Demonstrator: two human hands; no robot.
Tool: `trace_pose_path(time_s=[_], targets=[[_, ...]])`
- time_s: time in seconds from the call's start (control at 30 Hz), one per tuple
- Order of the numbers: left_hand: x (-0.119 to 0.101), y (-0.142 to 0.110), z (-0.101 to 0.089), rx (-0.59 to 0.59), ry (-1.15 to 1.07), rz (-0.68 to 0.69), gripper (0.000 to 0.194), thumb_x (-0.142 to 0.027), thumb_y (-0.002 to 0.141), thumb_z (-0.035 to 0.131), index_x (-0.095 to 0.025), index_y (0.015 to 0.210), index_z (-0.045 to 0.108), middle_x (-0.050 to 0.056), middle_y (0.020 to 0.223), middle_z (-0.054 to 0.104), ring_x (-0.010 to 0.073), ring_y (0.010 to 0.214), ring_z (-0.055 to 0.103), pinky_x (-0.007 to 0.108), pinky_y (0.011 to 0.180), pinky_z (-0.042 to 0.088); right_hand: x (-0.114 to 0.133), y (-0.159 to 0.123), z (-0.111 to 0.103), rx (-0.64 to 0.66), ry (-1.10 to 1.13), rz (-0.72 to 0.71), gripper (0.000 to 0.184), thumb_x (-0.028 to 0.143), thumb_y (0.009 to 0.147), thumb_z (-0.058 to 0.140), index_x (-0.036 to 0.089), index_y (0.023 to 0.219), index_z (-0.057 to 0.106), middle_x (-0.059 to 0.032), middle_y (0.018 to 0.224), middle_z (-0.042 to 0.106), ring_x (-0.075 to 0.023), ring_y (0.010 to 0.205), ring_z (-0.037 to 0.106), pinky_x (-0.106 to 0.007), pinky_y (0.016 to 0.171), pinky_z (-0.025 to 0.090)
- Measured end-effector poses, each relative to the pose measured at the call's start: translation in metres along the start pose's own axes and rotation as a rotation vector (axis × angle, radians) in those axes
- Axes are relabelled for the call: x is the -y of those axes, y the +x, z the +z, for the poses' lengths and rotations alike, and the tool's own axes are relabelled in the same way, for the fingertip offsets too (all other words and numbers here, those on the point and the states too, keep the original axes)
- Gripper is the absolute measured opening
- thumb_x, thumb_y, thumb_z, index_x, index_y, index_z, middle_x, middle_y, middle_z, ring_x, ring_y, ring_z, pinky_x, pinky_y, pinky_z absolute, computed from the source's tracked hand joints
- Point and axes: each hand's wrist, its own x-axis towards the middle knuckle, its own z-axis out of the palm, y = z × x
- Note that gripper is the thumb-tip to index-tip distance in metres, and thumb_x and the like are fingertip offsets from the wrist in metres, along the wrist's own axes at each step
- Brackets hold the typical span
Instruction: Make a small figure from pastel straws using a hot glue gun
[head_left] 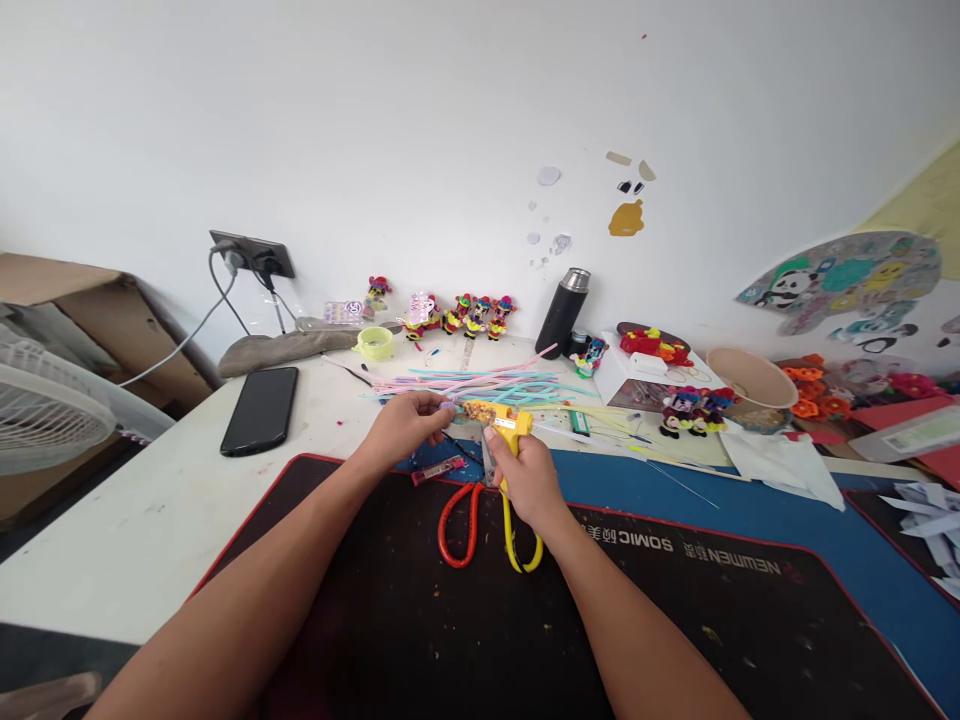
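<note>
"Gripping a yellow glue gun, a person's right hand works above the near part of a cluttered white table."

"And the left hand?"

"Its fingers are drawn close together just beside the gun's stained nozzle, which points toward them. Whether they pinch anything, one cannot tell."

"Where exactly is the gun?"

"Between the two hands, in front of a loose heap of pastel pipe cleaners. Below it, scissors with one red and one yellow handle lie partly on a black mat."

"What lines the back?"

"Small colorful dolls along the wall, a pale yellow ring to their left and a black flask to their right. A dark phone lies at far left on the tabletop."
</note>
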Motion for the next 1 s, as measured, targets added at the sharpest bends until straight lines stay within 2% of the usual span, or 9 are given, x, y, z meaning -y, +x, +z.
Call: trace_pose_path(time_s=[0.63,1.0], targets=[[0.0031,0.0006,-0.0002,0.015,-0.016,0.012,0.034,-0.052,0.081,0.069,-0.019,0.077,0.068,-0.002,0.061,0.064,0.0171,0.054,0.062,0.028,0.055,0.047,0.0023,-0.0022,-0.0003,-0.005,0.000,0.022,0.064,0.067,0.095,0.048,0.024,0.048,0.052,0.0016,0.036,0.046,-0.0157,0.041,0.054,-0.026,0.054,0.044],[0.0044,0.0011,0.0000,0.024,-0.012,0.012,0.037,-0.056,0.081,0.068,-0.019,0.077,0.068,-0.001,0.063,0.065,0.0177,0.055,0.063,0.028,0.056,0.048,0.0020,-0.0020,-0.0006,-0.024,0.037,-0.002,0.062,0.067,0.095,0.050,0.022,0.052,0.055,-0.0008,0.044,0.055,-0.0156,0.044,0.055,-0.027,0.054,0.044]])
